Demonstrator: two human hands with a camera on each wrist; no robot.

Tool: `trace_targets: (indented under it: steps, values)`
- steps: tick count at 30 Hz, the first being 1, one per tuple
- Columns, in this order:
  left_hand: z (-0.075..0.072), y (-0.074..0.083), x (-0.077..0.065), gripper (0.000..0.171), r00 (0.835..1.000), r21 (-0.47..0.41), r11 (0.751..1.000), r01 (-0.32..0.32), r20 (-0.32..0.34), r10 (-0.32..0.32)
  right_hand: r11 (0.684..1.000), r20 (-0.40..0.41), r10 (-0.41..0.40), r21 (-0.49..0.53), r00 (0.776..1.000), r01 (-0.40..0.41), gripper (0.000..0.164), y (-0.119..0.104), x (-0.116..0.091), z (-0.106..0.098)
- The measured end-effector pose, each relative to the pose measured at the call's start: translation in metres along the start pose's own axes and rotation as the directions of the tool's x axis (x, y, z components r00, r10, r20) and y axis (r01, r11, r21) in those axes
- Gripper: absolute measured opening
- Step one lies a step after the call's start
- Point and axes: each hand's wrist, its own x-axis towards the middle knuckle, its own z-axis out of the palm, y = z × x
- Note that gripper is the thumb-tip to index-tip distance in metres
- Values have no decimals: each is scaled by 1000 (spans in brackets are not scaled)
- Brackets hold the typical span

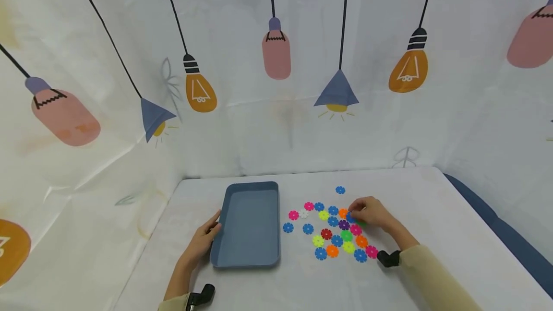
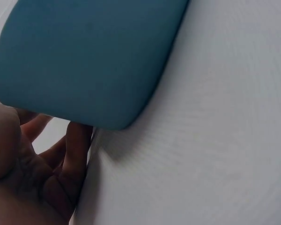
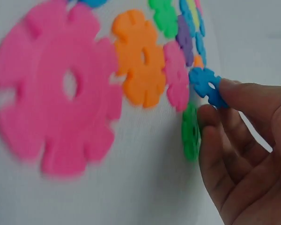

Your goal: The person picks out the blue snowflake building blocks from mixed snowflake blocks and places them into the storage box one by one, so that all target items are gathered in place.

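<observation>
My left hand [image 1: 202, 240] holds the left side of a blue-grey rectangular tray [image 1: 246, 229], its thumb at the rim. In the left wrist view, curled fingers [image 2: 77, 145] come up against the underside of the tray's edge. On the right, my right hand [image 1: 371, 212] pinches a blue snowflake disc [image 3: 200, 83] between thumb and forefinger, at the far right of the scattered discs. Just below those fingertips stands a green disc [image 3: 191, 140] close to the curled fingers. A pink disc [image 3: 42, 93] and an orange disc [image 3: 131, 70] lie nearer the wrist camera.
Several flat notched discs in blue, pink, yellow, orange, green, purple, red and white lie right of the tray, among them a red disc [image 1: 324, 237]. One blue disc [image 1: 340, 190] lies apart at the back. A lamp-printed cloth [image 1: 259, 133] hangs behind the white table [image 1: 311, 287].
</observation>
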Motion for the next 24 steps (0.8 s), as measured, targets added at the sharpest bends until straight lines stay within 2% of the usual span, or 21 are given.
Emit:
trace_targets:
  steps: [5, 11, 16, 24]
  values:
    - [0, 1, -1, 56, 1000, -4, 1000, 5, 10, -4, 990, -47, 42, 136, 998, -35, 16, -9, 6, 13]
    - [0, 0, -3, 54, 1000, -33, 999, -12, 15, 12, 948, -41, 121, 302, 992, -103, 20, -21, 13, 33]
    - [2, 0, -3, 52, 1000, -49, 999, -11, 10, 12, 922, -45, 166, 361, 985, -139, 20, -31, 21, 45]
    - [0, 2, -1, 51, 1000, -70, 997, 13, -9, -13, 913, -36, 147, 390, 988, -122, 17, -60, 32, 63]
